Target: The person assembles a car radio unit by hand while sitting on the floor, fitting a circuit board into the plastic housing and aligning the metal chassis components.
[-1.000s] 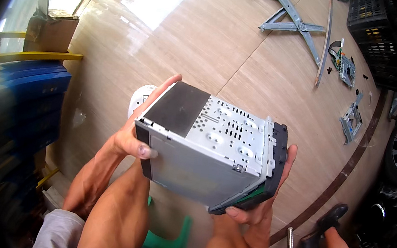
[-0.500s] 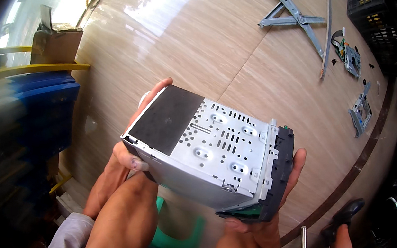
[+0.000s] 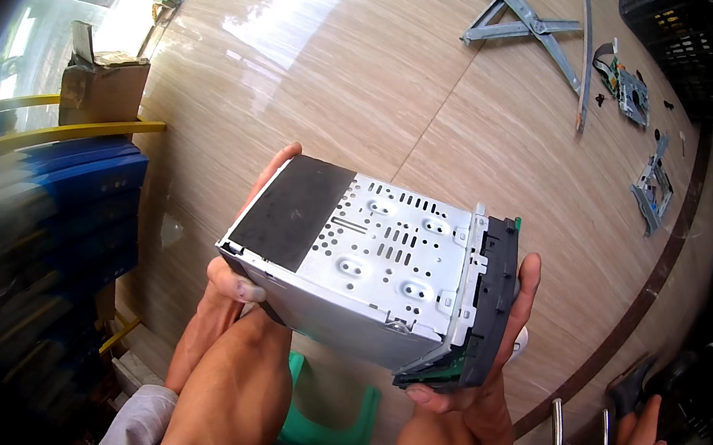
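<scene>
Between my hands is a car stereo unit [image 3: 388, 252], a boxy silver metal case with slots and round holes in its top and a black patch at its left end. A black plastic front frame [image 3: 491, 299] runs along its right end, with a bit of green circuit board at the lower corner. My left hand [image 3: 231, 283] grips the left end, thumb on the near corner and fingers along the far side. Around the black frame my right hand [image 3: 516, 329] is closed, thumb below and fingers up the outer side. The unit is held above my knees, tilted slightly.
On the tiled floor lie grey metal scissor arms [image 3: 529, 22], a long strip [image 3: 585, 64] and small metal mechanism parts [image 3: 630, 95]. A black crate [image 3: 679, 57] stands far right. Blue stacked boxes [image 3: 96, 193] are at left; a green stool [image 3: 329, 422] is below. Another person's leg [image 3: 627, 429] shows right.
The stereo unit has shifted slightly and turned a little, its black front frame facing up more. Both hands keep their hold. The person's leg at right has moved lower.
</scene>
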`<state>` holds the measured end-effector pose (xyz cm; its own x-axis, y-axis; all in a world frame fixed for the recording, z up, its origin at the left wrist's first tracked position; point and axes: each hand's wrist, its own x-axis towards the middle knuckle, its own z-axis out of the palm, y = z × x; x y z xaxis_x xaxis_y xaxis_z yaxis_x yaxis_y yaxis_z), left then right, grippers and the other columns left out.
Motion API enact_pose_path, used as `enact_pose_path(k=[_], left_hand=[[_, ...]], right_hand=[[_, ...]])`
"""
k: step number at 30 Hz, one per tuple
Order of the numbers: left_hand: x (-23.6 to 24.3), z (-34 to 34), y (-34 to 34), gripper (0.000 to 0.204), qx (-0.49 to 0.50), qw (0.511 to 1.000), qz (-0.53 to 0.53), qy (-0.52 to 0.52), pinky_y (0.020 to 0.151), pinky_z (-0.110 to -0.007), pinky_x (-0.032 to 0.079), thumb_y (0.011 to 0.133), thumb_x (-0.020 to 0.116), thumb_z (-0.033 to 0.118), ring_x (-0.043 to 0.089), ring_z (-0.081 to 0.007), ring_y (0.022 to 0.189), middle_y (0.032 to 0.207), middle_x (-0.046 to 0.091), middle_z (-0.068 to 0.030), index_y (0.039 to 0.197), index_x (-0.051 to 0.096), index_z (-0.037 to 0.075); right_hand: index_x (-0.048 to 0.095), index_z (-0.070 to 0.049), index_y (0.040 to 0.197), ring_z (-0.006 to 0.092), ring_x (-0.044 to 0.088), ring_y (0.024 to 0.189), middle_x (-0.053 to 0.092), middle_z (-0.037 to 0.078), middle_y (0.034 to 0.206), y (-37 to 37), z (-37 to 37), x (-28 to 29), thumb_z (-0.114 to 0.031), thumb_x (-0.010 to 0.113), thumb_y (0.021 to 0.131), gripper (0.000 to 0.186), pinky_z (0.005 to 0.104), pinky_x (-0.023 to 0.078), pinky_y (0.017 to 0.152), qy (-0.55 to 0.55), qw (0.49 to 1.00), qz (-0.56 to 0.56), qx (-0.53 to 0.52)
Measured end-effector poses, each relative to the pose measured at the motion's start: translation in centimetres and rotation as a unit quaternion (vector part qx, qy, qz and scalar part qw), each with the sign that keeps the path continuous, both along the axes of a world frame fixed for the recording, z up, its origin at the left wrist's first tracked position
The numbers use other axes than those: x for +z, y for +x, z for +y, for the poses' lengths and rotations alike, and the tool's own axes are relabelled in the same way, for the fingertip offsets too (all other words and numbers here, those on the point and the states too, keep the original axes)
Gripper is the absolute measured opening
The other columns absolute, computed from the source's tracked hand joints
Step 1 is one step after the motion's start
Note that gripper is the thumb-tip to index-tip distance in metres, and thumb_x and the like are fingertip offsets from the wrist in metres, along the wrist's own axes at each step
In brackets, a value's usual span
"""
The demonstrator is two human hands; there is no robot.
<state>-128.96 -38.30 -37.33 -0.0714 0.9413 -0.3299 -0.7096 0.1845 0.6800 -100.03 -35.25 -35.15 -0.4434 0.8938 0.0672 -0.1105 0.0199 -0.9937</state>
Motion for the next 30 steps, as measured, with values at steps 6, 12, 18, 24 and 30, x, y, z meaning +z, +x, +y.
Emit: enact_pose_path(k=[6, 12, 18, 24, 30], left_hand=[[1.2, 0.0, -0.5, 0.14, 0.015, 1.0, -0.011, 0.008, 0.124, -0.035, 0.031, 0.039, 0.079, 0.017, 0.05, -0.0293, 0.142, 0.151, 0.052, -0.0164, 0.164, 0.019, 0.0], [0.1, -0.1, 0.2, 0.14, 0.032, 0.998, -0.062, 0.009, 0.125, -0.036, 0.032, 0.039, 0.08, 0.015, 0.051, -0.0298, 0.142, 0.151, 0.052, -0.0167, 0.164, 0.018, 0.001], [0.2, -0.3, 0.3, 0.14, 0.026, 0.997, -0.061, 0.036, 0.125, -0.036, 0.032, 0.04, 0.081, 0.014, 0.051, -0.0303, 0.142, 0.151, 0.053, -0.0174, 0.164, 0.018, 0.0], [0.4, -0.1, 0.5, 0.139, 0.028, 0.998, -0.053, 0.027, 0.124, -0.036, 0.033, 0.04, 0.08, 0.015, 0.051, -0.0304, 0.142, 0.151, 0.053, -0.0176, 0.163, 0.018, 0.0], [0.7, -0.3, 0.3, 0.139, 0.029, 0.999, -0.042, 0.019, 0.124, -0.036, 0.033, 0.04, 0.08, 0.016, 0.051, -0.0305, 0.142, 0.15, 0.053, -0.0178, 0.163, 0.019, -0.001]], right_hand=[[-0.012, 0.0, 0.164, 0.044, 0.033, 0.149, 0.011, 0.033, 0.166, -0.7, 0.4, 0.6, -0.034, 0.1, 0.053, 0.161, 0.0527, 0.035, 0.117, 0.021, 0.999, 0.029, 0.008], [-0.011, 0.0, 0.164, 0.044, 0.034, 0.148, 0.011, 0.032, 0.166, -0.3, 0.3, 0.8, -0.034, 0.1, 0.052, 0.161, 0.0526, 0.037, 0.116, 0.021, 1.0, 0.017, 0.001], [-0.012, 0.001, 0.164, 0.0432, 0.031, 0.149, 0.011, 0.032, 0.166, 0.0, 0.0, 0.6, -0.034, 0.1, 0.052, 0.161, 0.0536, 0.034, 0.117, 0.011, 1.0, 0.01, -0.003], [-0.011, 0.001, 0.164, 0.0443, 0.031, 0.149, 0.012, 0.034, 0.165, 0.0, 0.5, 1.2, -0.035, 0.099, 0.055, 0.159, 0.0543, 0.033, 0.117, 0.015, 1.0, 0.018, -0.007], [-0.011, 0.002, 0.164, 0.0442, 0.031, 0.148, 0.013, 0.034, 0.165, -0.3, 0.4, 0.8, -0.037, 0.098, 0.055, 0.159, 0.054, 0.033, 0.117, 0.021, 1.0, 0.007, -0.011]])
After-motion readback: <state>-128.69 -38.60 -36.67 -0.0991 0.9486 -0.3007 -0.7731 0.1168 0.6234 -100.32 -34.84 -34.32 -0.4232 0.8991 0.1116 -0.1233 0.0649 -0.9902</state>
